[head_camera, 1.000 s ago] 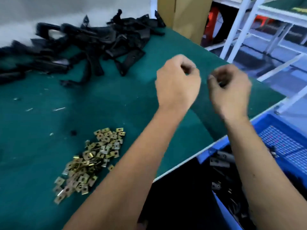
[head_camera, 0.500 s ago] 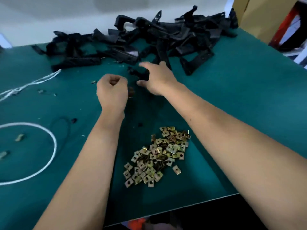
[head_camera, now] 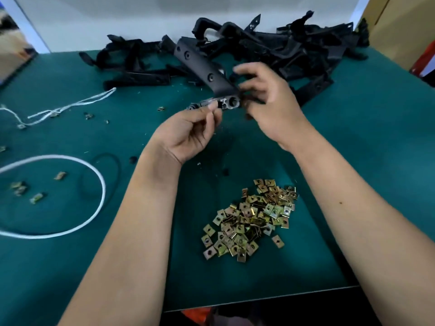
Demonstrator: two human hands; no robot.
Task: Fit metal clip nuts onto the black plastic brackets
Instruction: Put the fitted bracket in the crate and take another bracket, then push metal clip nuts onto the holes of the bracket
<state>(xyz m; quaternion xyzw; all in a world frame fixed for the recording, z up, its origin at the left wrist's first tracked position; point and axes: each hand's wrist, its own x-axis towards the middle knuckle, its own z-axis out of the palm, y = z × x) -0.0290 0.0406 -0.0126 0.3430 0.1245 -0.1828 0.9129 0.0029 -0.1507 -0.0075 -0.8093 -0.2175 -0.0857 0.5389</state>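
Holding one black bracket up over the green mat, right hand gripping its near end, left hand pinching at the end too, probably on a clip but can't tell. Pile of brass clips lying just below, bracket heap behind.

Right hand hides the bracket's end.

Clip nuts near edge, brackets behind, cord left on table
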